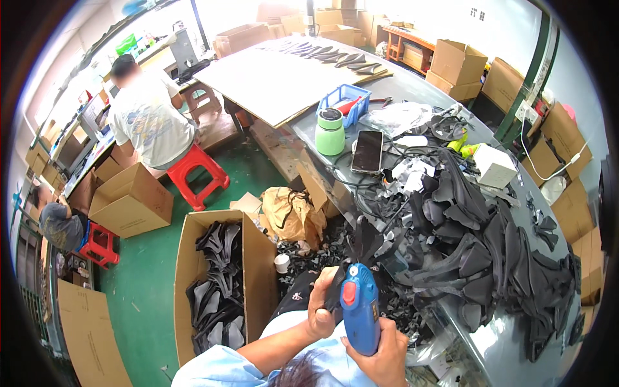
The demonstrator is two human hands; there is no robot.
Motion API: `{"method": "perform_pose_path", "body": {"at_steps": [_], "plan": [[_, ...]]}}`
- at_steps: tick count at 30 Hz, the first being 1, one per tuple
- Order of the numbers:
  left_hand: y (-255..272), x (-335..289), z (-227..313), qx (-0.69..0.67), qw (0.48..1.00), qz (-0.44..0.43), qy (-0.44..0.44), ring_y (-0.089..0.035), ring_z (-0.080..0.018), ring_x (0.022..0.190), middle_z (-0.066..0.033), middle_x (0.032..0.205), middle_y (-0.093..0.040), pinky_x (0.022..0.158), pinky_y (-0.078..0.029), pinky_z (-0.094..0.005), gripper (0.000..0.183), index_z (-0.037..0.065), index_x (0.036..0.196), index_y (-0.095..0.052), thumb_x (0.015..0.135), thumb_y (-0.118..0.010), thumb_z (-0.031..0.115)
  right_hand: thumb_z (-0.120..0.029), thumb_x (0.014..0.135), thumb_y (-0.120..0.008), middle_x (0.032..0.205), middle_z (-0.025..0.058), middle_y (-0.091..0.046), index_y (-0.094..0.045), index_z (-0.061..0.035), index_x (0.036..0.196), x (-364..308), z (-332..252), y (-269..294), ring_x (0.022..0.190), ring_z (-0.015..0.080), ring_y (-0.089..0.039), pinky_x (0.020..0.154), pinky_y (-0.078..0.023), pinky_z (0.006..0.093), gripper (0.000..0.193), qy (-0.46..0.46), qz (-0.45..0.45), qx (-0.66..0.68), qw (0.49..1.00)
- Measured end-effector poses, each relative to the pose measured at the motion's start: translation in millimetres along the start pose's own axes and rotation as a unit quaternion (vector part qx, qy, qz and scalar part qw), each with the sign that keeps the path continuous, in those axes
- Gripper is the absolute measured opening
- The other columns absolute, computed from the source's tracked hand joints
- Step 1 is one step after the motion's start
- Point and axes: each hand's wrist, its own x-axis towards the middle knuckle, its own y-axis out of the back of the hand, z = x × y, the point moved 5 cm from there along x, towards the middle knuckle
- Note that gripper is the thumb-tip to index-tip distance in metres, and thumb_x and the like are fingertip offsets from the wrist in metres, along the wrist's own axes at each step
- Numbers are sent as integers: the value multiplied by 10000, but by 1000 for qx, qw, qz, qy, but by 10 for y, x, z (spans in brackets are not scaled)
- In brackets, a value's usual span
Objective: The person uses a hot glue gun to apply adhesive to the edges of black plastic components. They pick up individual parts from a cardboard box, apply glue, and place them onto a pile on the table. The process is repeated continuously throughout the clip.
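Note:
My right hand (385, 353) is wrapped round the lower body of a blue handheld power tool (362, 316) with a red button on top. Its working tip points away from me and is hard to make out against the dark background. Just left of it, my left hand (320, 308) pinches a black, thin moulded piece (365, 240) that rises beside the tool's front end. The fingers of that hand are partly hidden behind the tool and the piece. On the table to the right lies a large heap of similar black pieces (464, 258).
A cardboard box (258, 277) of black pieces stands at my left. Dark scraps (309, 263) lie below my hands. The table holds a green bottle (330, 137), a phone (367, 151), a blue basket (361, 97) and a white block (495, 165). Another person sits on a red stool (198, 174).

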Motion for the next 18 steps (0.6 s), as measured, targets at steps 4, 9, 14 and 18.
{"method": "perform_pose_path", "body": {"at_steps": [4, 9, 14, 18], "plan": [[20, 11, -23, -84, 986, -52, 132, -563, -184, 881, -129, 1000, -552, 776, -454, -300, 836, -74, 1182, -457, 811, -412, 674, -258, 614, -815, 663, 160, -600, -466, 13, 930, 129, 230, 153, 580, 290, -627, 533, -492, 363, 543, -81, 44, 49, 995], [-76, -104, -98, -177, 933, -135, 284, -627, -247, 778, -194, 978, -603, 740, -497, -339, 827, -92, 1143, -489, 797, -462, 660, -140, 658, -773, 754, 93, -635, -471, 6, 949, 477, 298, 348, 667, 163, -633, 627, -503, 302, 444, -133, 84, 225, 962], [33, 170, 338, 134, 990, 50, 20, -582, -199, 811, -166, 892, -597, 711, -476, -329, 579, -60, 962, -556, 916, -362, 484, -83, 687, -736, 784, 42, -595, -482, -21, 961, 464, 403, 432, 690, 87, -563, 659, -475, 245, 379, -165, 108, 264, 944], [-337, -48, 619, 9, 980, -164, -111, -592, -236, 640, -112, 720, -615, 591, -493, -353, 603, 15, 738, -602, 934, -289, 491, -46, 702, -713, 791, 17, -530, -467, -32, 971, 477, 478, 412, 685, 76, -521, 632, -455, 222, 365, -155, 173, 357, 905]]}}
